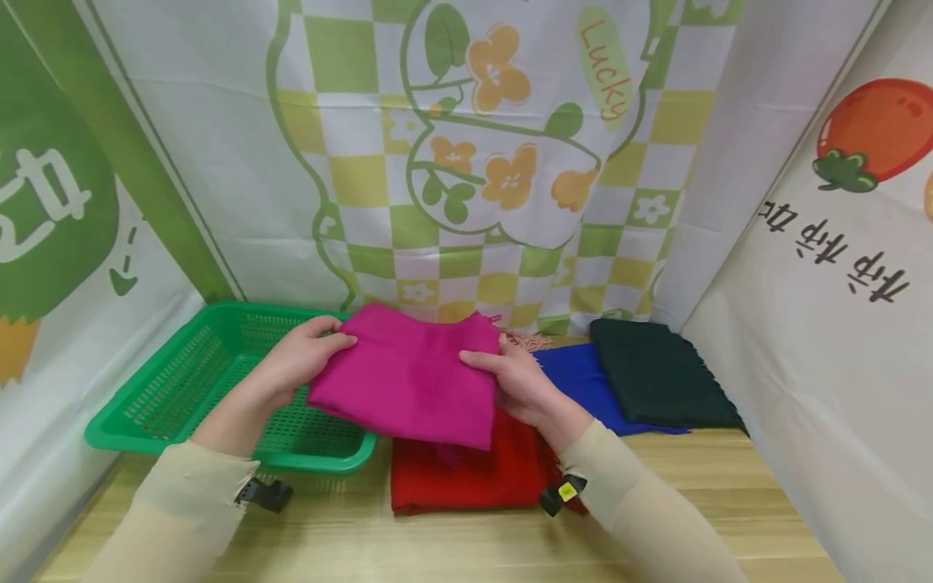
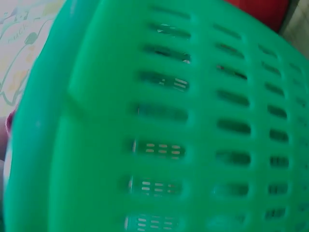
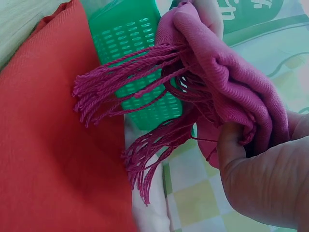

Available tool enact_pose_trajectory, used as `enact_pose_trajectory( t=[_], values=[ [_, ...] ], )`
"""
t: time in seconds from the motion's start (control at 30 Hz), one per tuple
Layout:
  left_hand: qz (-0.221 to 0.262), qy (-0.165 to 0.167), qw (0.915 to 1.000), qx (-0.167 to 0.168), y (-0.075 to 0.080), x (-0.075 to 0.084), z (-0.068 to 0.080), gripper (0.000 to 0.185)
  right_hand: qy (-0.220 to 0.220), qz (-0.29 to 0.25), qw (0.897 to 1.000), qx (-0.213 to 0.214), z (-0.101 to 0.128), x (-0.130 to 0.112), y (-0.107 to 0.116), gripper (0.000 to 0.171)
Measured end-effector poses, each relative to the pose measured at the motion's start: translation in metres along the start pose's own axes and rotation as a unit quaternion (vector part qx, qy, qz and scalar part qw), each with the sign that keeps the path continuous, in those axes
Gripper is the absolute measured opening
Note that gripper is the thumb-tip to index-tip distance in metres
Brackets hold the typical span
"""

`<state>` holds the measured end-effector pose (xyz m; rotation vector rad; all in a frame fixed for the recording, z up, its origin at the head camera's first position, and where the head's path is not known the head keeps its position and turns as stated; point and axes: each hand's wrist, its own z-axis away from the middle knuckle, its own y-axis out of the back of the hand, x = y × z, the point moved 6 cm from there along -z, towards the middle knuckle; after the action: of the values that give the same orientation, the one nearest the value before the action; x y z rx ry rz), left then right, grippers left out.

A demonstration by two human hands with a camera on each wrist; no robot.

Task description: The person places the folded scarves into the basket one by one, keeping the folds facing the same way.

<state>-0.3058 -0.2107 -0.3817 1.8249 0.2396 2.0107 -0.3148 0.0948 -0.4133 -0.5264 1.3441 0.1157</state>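
Note:
A folded magenta scarf (image 1: 408,376) is held in the air between both hands, above the right end of the green basket (image 1: 182,380) and the red scarf (image 1: 466,474). My left hand (image 1: 302,356) grips its left edge, thumb on top. My right hand (image 1: 506,376) grips its right edge. In the right wrist view the magenta scarf (image 3: 231,63) is bunched in my right hand (image 3: 263,179), its fringe (image 3: 125,92) hanging over the red scarf (image 3: 53,145). The left wrist view is filled by the blurred green basket (image 2: 159,125).
A blue scarf (image 1: 583,380) and a dark green scarf (image 1: 656,372) lie folded on the wooden table (image 1: 437,542) to the right. Printed cloth walls (image 1: 510,162) close in the back and both sides.

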Motion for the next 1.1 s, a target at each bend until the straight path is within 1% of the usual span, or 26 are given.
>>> enact_pose_trajectory(
  t=[0.13, 0.33, 0.43, 0.53, 0.63, 0.73, 0.87, 1.1],
  values=[
    [-0.008, 0.003, 0.9999, 0.005, 0.007, -0.004, 0.000, 0.036, 0.009, 0.001, 1.000, -0.012, -0.007, 0.000, -0.007, 0.038],
    [-0.020, 0.002, 0.9998, 0.007, 0.019, -0.010, 0.000, 0.038, 0.014, 0.010, 0.999, -0.029, -0.015, -0.001, -0.018, 0.036],
    [-0.023, 0.001, 0.9997, 0.006, 0.023, -0.013, 0.000, 0.040, 0.007, 0.017, 1.000, -0.023, -0.018, 0.000, -0.020, 0.036],
    [-0.021, 0.003, 0.9997, 0.008, 0.027, -0.016, -0.001, 0.040, -0.001, 0.032, 0.999, -0.008, -0.022, -0.001, -0.023, 0.037],
    [-0.020, 0.004, 0.9998, 0.007, 0.034, -0.020, -0.002, 0.042, -0.010, 0.047, 0.999, 0.008, -0.025, -0.001, -0.026, 0.041],
    [-0.021, 0.006, 0.9997, 0.006, 0.040, -0.023, -0.002, 0.044, -0.018, 0.057, 0.998, 0.012, -0.028, -0.001, -0.031, 0.047],
    [-0.023, 0.006, 0.9997, 0.010, 0.047, -0.024, -0.002, 0.045, -0.021, 0.047, 0.999, -0.006, -0.032, -0.001, -0.040, 0.049],
    [-0.034, 0.004, 0.9992, 0.020, 0.059, -0.028, -0.003, 0.045, -0.017, 0.024, 0.999, -0.017, -0.039, -0.002, -0.054, 0.046]
  ],
)
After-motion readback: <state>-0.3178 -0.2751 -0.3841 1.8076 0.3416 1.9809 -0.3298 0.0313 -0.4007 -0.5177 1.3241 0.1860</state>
